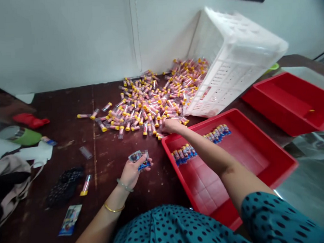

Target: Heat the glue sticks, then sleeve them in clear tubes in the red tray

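My left hand (134,169) is closed round a few small blue printed packets (144,163), above the dark table (111,154). At the near edge of a large pile of clear tubes with pink contents and yellow caps (147,107), my right hand (172,126) has its fingers bent down; what they hold, if anything, is hidden. My right forearm crosses a red tray (236,153), in which two rows of blue-wrapped tubes (184,154) lie on either side of the arm.
A tilted white crate (225,76) stands behind the tray. Another red bin (296,101) sits at the right. On the left lie a green cup (24,135), a red cloth (31,120), a dark patterned cloth (65,185), a loose tube (85,185) and a flat packet (70,220).
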The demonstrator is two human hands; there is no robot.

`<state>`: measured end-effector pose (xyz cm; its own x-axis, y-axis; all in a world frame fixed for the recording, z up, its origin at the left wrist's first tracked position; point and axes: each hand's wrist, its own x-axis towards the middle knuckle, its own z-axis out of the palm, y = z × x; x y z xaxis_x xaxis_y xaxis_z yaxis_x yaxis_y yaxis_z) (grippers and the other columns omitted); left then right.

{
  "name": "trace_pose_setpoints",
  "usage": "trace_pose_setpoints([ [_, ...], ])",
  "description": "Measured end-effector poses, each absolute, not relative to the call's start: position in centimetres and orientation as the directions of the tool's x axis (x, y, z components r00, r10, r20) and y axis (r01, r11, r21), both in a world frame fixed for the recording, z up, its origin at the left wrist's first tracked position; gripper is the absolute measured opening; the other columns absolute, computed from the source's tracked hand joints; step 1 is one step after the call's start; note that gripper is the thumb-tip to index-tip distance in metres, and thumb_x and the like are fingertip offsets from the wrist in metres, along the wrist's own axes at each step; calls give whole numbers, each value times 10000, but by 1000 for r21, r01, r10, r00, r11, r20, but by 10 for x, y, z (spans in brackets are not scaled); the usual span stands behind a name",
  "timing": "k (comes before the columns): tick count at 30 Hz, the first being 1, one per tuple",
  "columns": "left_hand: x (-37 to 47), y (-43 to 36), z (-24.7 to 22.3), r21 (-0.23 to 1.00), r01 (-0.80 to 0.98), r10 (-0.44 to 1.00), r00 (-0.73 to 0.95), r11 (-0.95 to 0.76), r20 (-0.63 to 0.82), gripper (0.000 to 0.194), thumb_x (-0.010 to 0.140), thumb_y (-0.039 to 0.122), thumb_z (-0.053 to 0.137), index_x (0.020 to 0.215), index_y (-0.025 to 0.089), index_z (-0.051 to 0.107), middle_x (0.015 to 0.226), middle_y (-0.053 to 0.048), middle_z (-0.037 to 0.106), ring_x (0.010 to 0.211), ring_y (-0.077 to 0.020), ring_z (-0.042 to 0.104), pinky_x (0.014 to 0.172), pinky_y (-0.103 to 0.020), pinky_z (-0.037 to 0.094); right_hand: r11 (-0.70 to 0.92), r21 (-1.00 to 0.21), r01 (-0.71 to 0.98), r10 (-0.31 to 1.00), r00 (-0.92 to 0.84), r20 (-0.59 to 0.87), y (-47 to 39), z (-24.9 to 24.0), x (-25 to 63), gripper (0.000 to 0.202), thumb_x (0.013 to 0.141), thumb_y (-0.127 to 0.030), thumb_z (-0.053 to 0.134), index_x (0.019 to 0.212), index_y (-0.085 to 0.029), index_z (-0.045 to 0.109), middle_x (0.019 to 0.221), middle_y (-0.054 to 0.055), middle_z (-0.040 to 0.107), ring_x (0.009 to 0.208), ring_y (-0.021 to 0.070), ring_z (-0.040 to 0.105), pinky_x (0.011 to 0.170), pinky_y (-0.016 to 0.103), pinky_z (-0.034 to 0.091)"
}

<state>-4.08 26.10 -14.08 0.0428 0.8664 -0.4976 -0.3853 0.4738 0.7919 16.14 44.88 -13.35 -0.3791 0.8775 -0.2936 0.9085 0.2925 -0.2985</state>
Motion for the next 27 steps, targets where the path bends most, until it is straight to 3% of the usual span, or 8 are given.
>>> trace_pose_setpoints([
  [3, -48, 260, -144, 805, -387, 879, 32, 449, -475, 380, 672, 332, 834, 942, 110, 683, 804, -81, 751, 691, -174, 714, 578, -246, 575, 319, -510, 799, 843, -485, -232, 440, -130, 168, 290, 970, -323, 461, 1144, -145, 609, 914, 77, 691, 763, 169, 646, 695, 254, 482],
  [6, -44, 262, -145, 817, -379, 891, 43, 434, -453, 372, 674, 354, 825, 915, 106, 686, 801, -87, 749, 702, -191, 718, 582, -268, 579, 379, -736, 560, 847, -531, 32, 410, -121, 167, 250, 933, -357, 543, 1093, -184, 628, 883, 21, 643, 770, 144, 607, 716, 250, 466],
  [9, -35, 264, -145, 850, -362, 914, 12, 383, -407, 332, 639, 350, 841, 807, 114, 679, 696, -43, 712, 627, -184, 696, 490, -238, 532, 483, -726, 489, 835, -507, 213, 373, -107, 160, 118, 855, -294, 674, 873, -179, 686, 916, 30, 621, 842, 156, 589, 792, 271, 435],
  [15, -22, 261, -135, 915, -261, 949, 23, 308, -313, 279, 649, 353, 832, 776, 153, 686, 711, 3, 682, 634, -157, 642, 486, -247, 527, 561, -719, 410, 718, -673, 178, 330, -88, 153, 131, 872, -296, 672, 831, -173, 693, 916, 40, 577, 828, 148, 575, 760, 253, 437],
  [20, -25, 256, -129, 919, -202, 940, 108, 339, -323, 268, 682, 372, 811, 772, 145, 700, 665, -8, 665, 581, -147, 610, 470, -244, 485, 541, -770, 337, 697, -692, 187, 321, -78, 165, 70, 884, -237, 638, 885, -171, 661, 940, 47, 562, 888, 165, 558, 829, 294, 455],
  [24, -31, 255, -132, 923, -214, 945, 139, 319, -295, 240, 654, 328, 837, 661, 148, 679, 623, 7, 627, 541, -103, 544, 482, -221, 420, 303, -936, 179, 780, -611, 135, 320, -76, 187, 205, 901, -279, 623, 1084, -186, 619, 981, 47, 614, 872, 150, 576, 796, 289, 482],
  [27, -31, 256, -135, 939, -168, 946, 180, 300, -270, 230, 627, 281, 855, 631, 148, 668, 586, 28, 594, 509, -74, 483, 510, -220, 390, 59, -998, 8, 868, -493, 48, 323, -80, 208, 274, 855, -330, 692, 1078, -182, 635, 926, 29, 659, 761, 116, 588, 692, 244, 493],
])
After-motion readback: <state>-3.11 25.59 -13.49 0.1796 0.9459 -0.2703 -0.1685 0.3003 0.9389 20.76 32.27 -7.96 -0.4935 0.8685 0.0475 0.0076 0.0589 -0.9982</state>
